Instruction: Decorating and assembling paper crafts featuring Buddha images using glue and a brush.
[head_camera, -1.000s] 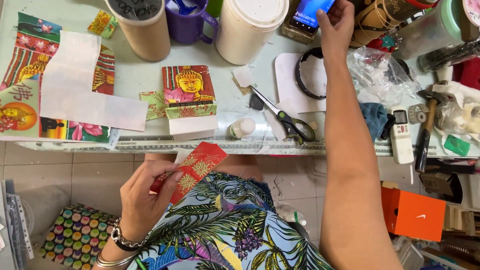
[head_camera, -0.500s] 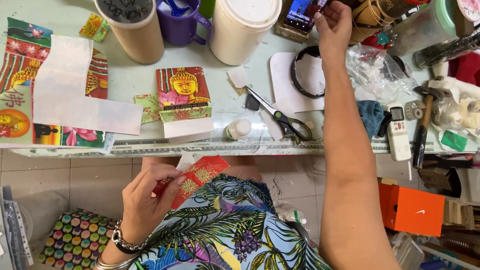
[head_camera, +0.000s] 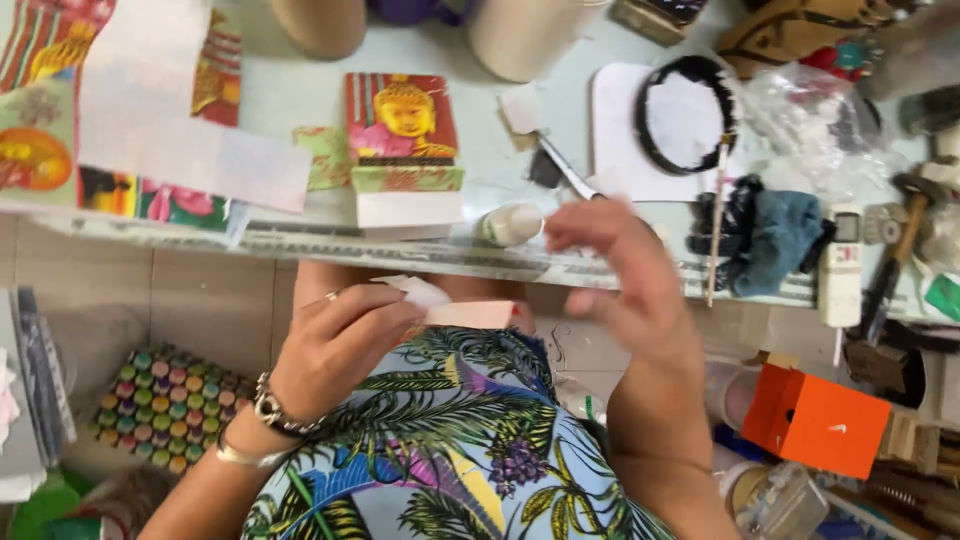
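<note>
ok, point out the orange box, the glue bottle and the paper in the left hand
orange box (head_camera: 815, 420), head view, middle of its top face
glue bottle (head_camera: 510, 224), head view, middle of its white body
paper (head_camera: 468, 314), head view, pink strip past the left hand (head_camera: 335, 345) fingers

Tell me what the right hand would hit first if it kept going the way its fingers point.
The right hand points left, toward the pale paper piece pinched in the left hand. That would likely come first, though depth is unclear.

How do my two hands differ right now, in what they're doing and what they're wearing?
The left hand pinches a pale paper piece over the lap; the right hand holds nothing, fingers loosely spread and blurred. The left hand wears a ring and wrist bracelets; the right hand shows none. Both sit below the table edge, near each other.
</note>
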